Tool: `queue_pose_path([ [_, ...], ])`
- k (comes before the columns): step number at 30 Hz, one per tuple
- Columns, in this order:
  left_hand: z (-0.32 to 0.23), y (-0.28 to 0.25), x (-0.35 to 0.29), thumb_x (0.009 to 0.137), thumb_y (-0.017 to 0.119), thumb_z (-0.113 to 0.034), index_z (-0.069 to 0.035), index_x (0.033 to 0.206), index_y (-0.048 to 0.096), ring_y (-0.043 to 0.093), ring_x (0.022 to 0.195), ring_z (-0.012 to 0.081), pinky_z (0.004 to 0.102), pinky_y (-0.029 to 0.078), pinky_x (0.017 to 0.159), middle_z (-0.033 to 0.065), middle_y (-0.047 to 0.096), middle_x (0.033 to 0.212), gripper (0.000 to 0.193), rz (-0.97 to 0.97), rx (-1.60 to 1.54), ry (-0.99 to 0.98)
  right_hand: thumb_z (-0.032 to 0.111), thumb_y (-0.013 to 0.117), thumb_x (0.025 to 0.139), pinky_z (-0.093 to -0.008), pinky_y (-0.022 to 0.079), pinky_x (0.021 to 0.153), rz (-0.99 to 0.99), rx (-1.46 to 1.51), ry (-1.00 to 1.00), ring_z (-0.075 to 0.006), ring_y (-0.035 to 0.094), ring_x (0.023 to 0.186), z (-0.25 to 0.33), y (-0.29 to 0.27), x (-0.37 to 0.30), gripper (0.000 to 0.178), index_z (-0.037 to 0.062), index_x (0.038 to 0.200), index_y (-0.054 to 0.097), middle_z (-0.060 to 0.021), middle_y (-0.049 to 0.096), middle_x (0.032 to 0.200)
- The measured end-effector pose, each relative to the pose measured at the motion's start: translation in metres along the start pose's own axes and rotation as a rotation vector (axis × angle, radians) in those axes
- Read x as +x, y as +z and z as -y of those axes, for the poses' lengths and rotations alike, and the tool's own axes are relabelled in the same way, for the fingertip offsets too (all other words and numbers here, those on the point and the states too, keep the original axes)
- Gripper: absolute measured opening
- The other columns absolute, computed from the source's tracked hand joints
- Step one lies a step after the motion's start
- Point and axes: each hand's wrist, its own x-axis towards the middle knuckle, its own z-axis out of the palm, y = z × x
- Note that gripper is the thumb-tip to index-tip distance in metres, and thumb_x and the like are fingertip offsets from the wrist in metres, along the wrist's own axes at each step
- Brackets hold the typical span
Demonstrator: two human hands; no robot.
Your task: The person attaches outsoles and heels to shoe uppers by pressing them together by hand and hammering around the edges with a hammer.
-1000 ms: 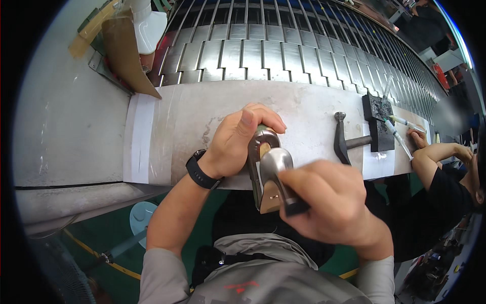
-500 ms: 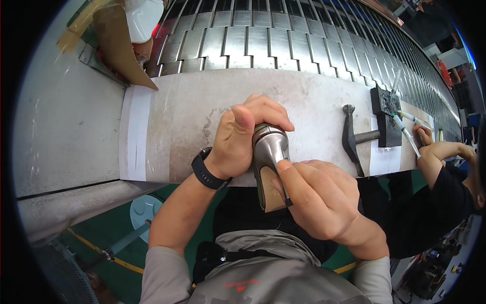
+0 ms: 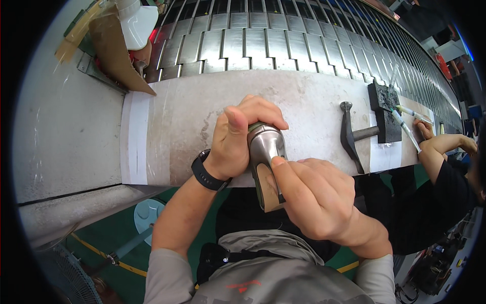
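Above the near edge of the pale worktable (image 3: pixel 197 96) is a metallic silver high-heeled shoe (image 3: pixel 267 144), with a beige panel on its near part. My left hand (image 3: pixel 230 147) wraps round its left side and far end, thumb raised, fingers curled over the top. From the right, my right hand (image 3: pixel 319 200) is closed on the shoe's near right side, the fingertips pressed against the silver surface. The right palm and curled fingers hide part of that side. A hammer (image 3: pixel 348 134) with a dark metal head lies on the table to the right.
Beyond the table runs a slatted metal conveyor (image 3: pixel 258 43). A black block (image 3: pixel 387 116) and syringe-like tubes (image 3: pixel 405 129) lie at the right, near a co-worker's hand (image 3: pixel 424 129). A cardboard sheet (image 3: pixel 112 53) and white bottle (image 3: pixel 137 25) stand far left.
Both hands and the shoe have shifted very slightly left in the view; the hold looks the same. The right fingers have moved a little along the shoe.
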Motion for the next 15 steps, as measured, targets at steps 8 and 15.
queue_pose_path([
  [8, 0.0, 0.002, 0.047, 0.1, 0.008, -0.086, 0.0, 0.107, 0.075, 0.069, 0.087, 0.0131, 0.0257, 0.057, 0.083, 0.0073, 0.074, 0.098, 0.109, -0.031, -0.119, -0.309, -0.001, 0.087, 0.08, -0.0373, 0.055, 0.06, 0.053, 0.087, 0.239, -0.0287, 0.071, 0.069, -0.032, -0.001, 0.017, 0.035, -0.002, 0.113, 0.074, -0.014, 0.074, 0.087],
  [15, 0.004, 0.0, 0.04, 0.102, 0.012, -0.085, 0.001, 0.11, 0.073, 0.07, 0.081, 0.0114, 0.0239, 0.057, 0.074, 0.0079, 0.073, 0.097, 0.105, -0.049, -0.159, -0.267, 0.005, 0.089, 0.084, -0.0321, 0.058, 0.066, 0.056, 0.092, 0.332, -0.0246, 0.077, 0.076, -0.031, 0.005, 0.02, 0.033, -0.0002, 0.113, 0.076, -0.015, 0.079, 0.096],
])
